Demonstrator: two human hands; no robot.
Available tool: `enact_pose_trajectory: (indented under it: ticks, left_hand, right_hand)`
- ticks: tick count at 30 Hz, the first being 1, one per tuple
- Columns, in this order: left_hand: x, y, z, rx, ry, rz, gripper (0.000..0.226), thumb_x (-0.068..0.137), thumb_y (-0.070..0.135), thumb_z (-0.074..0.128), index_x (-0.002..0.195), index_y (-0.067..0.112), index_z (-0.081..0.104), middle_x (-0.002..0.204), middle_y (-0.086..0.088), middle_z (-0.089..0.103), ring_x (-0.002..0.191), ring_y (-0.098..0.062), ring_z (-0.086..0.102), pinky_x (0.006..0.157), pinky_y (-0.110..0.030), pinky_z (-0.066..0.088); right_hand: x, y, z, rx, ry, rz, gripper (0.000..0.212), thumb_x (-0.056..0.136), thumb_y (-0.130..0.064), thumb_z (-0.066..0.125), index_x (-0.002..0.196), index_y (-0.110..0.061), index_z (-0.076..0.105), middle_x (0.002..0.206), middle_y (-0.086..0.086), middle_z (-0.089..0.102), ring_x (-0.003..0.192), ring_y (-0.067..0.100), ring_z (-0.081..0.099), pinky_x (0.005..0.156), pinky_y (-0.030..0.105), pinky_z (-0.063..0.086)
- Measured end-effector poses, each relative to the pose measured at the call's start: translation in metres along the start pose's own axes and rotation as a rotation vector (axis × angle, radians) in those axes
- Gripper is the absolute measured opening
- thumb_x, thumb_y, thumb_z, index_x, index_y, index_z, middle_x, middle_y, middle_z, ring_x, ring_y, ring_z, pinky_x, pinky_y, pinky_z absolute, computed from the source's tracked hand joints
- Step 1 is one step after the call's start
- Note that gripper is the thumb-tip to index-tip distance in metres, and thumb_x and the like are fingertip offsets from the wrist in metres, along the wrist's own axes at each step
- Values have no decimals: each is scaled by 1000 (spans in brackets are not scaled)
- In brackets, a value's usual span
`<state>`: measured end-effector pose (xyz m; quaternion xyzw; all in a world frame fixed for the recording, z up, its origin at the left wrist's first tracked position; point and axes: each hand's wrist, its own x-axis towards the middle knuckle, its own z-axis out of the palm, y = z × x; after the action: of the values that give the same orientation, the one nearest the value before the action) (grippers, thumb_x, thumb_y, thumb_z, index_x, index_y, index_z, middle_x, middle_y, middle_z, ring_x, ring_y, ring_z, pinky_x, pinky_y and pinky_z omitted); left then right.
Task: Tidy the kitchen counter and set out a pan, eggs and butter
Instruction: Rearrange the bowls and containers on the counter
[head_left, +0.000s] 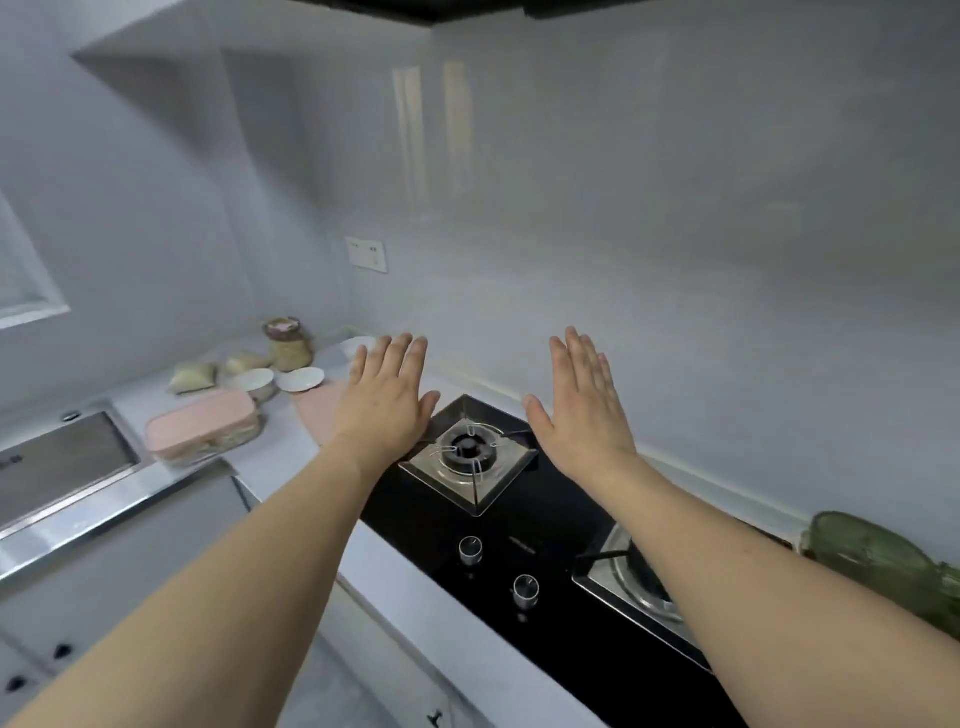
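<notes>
Both hands empty over the hob

Our left hand (387, 400) and right hand (582, 410), fingers straight, hover above the burner (467, 449); bowls (298, 379) left of it could get knocked.

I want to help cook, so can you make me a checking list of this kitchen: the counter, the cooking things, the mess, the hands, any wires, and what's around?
Surface: pale counter with a black gas hob set in it; nothing on the far burner.
Job's things: pan, eggs and butter: nothing seen; the pink-lidded box has blurred contents.
Clutter: two white bowls, small filled bags, a tied sack, a pink mat, all left of the hob; a green glass bottle lies at the right.
Hands: left hand and right hand flat, fingers straight, holding nothing.
Cables: nothing seen.
Surroundings: steel sink on the left, wall socket, two hob knobs.
</notes>
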<state>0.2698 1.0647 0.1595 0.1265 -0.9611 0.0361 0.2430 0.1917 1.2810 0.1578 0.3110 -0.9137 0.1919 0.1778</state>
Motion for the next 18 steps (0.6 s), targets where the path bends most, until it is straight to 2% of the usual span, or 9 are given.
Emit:
enact_pose_trajectory:
  ticks: [8,18]
  left_hand:
    - [-35,-120,-8,100,-18,-120,64,97,42,45,150,12,26,155,-8,29,145,-29,19,120,-46,10]
    - [-45,-203,41,35,-99,-268,68,96,41,48,153,14,21,156,-8,27,145,-31,19,119,-48,11]
  right_hand:
    - [26,-102,56,96,-74,-120,70,101,-43,33,154,-13,-1,161,5,-11,148,16,-13,120,33,-7]
    - [69,-155,132,128,-222,-219,67,101,-39,33,154,-12,2,162,6,-6,148,16,-10,120,33,-8]
